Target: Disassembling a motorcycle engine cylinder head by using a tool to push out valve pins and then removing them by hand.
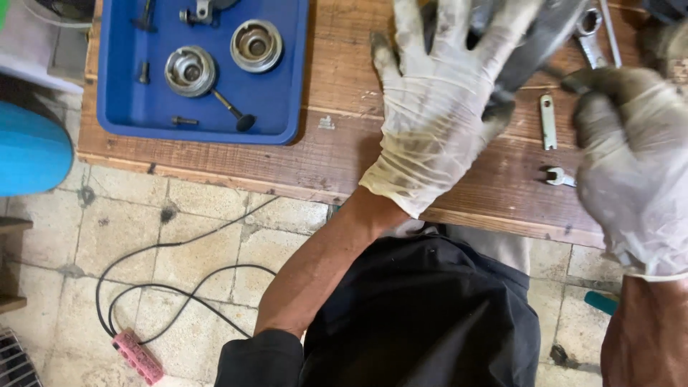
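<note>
My left hand [437, 107], in a dirty white glove, lies with fingers spread over a dark grey metal part [534, 39] at the far edge of the wooden bench [337, 154]. My right hand [631, 165], also gloved, is curled at the right edge of the view, its fingertips closed on a thin dark tool [566, 79] that points toward the grey part. Most of that part is hidden under my left hand. A small flat wrench [548, 122] and another wrench end [559, 176] lie on the bench between the two hands.
A blue tray [287, 93] at the bench's left holds two round metal housings [190, 70] [256, 46], a valve [233, 111] and bolts. A ring spanner [589, 32] lies at the top right. On the tiled floor are a black cable with a pink plug block [137, 355] and a blue drum [32, 150].
</note>
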